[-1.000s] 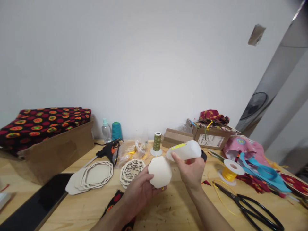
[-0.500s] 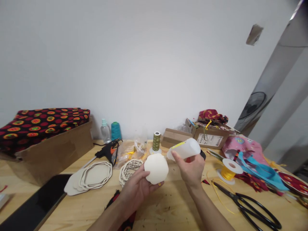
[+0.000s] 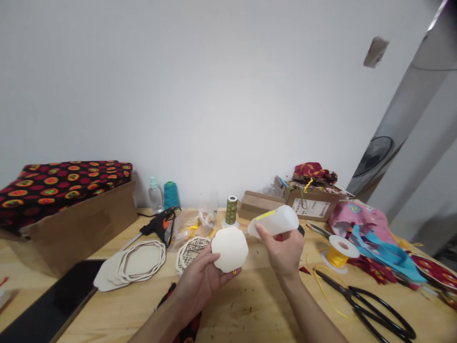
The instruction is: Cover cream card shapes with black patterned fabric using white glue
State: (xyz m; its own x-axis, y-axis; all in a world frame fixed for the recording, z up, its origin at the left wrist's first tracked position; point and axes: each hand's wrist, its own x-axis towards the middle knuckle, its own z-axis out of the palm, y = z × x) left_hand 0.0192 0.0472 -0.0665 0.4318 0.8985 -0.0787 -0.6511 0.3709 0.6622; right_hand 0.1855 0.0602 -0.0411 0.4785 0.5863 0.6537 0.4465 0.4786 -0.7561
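Note:
My left hand [image 3: 205,281] is closed on a flat cream-coloured piece with a scalloped outline [image 3: 230,249], thumb on its face and fingers behind. A small yellow loop [image 3: 234,271] shows at its lower edge. In my right hand [image 3: 285,255] is a white squeeze bottle [image 3: 276,221] with a yellow stripe, tilted so its narrower end points left at the cream piece, a small gap away. The bottle's tip is hard to make out. Cut-out lattice discs [image 3: 193,252] lie just left of the cream piece. Patterned dark fabric [image 3: 189,328] is partly hidden under my left forearm.
Black scissors [image 3: 367,305] and a yellow cord spool [image 3: 337,255] lie right. Leftward are wooden frames [image 3: 143,259], a glue gun [image 3: 159,226], a black slab [image 3: 53,300] and a fabric-topped cardboard box [image 3: 82,224]. An olive thread spool [image 3: 231,210] and a filled box [image 3: 314,202] stand behind.
The cream piece and my left hand have shifted very slightly left. The bottle stays in my right hand at nearly the same tilt; the whole view has moved a little.

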